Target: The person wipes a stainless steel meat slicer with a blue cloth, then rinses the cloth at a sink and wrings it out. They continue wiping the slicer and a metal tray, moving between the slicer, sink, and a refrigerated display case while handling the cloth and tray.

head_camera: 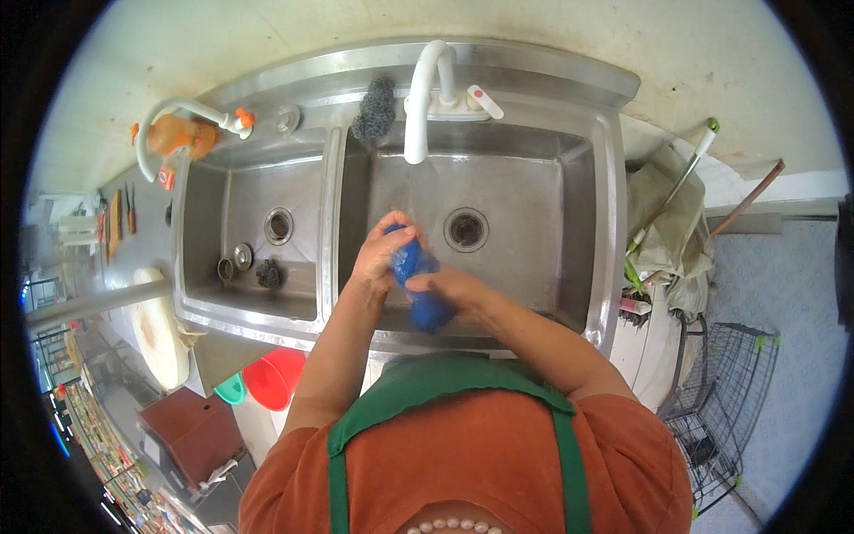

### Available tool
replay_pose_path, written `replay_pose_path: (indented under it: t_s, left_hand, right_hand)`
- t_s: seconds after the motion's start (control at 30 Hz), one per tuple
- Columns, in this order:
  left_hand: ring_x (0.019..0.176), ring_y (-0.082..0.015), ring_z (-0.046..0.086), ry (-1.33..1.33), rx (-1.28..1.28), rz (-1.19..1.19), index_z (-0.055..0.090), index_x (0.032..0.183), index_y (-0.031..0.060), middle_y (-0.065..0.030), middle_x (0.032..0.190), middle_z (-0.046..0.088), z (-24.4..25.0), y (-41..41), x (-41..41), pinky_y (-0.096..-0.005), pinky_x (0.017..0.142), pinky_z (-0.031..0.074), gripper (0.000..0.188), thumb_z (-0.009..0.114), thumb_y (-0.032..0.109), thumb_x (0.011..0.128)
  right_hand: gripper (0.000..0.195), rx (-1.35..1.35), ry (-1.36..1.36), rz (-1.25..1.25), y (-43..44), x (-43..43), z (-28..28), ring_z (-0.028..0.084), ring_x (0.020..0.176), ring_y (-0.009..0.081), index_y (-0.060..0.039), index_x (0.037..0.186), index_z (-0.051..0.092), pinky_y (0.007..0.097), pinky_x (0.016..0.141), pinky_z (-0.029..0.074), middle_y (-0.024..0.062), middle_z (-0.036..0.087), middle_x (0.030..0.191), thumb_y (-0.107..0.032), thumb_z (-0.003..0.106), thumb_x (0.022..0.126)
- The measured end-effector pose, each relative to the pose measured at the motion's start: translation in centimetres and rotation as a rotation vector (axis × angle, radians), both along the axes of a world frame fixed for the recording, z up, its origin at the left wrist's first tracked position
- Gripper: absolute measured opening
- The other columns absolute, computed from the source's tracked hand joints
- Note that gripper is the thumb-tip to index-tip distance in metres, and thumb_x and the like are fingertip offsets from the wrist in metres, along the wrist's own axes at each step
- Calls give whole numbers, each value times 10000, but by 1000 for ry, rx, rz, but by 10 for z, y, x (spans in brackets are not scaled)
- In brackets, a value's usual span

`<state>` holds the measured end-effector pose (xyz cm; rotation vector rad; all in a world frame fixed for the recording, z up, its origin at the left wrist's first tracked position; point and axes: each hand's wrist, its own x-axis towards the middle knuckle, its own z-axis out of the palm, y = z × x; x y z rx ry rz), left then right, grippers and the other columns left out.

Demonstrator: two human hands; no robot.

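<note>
Over the near left part of the right basin of a stainless steel double sink, my left hand grips a wet blue cloth-like item. My right hand is closed around it lower down, with a blurred dark mass, possibly a scouring pad, by its fingers. Some of the blue item hangs towards the sink's front edge. The white faucet arches over the basin behind my hands, and a round drain lies to their right. Whether water runs cannot be made out.
A steel wool pad rests on the sink's back ledge. Another scouring pad and a drain strainer lie in the left basin. An orange bottle stands at the back left. Mop handles and a wire shopping cart are at the right.
</note>
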<state>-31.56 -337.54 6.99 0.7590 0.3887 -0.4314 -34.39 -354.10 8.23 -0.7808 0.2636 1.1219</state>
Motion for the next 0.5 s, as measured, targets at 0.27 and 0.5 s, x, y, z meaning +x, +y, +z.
replay_pose_path:
  t_s: [0.27,0.5]
  left_hand:
    - [600,-129,523,20,521,61,559,796,101,-16,734,554,-50,-12,7,-284,524,440,157,691,18,788]
    - [625,-135,541,237,882,193,569,819,107,-6,723,549,-96,-14,10,-262,543,432,128,656,15,796]
  right_hand:
    - [325,-551,-493,218,21,8,-68,632,722,191,-28,971,664,349,636,504,79,650,825,-263,711,752]
    - [462,-1046,-947,357,35,11,-93,686,913,332,-85,1011,673,436,772,534,151,714,918,-404,782,695]
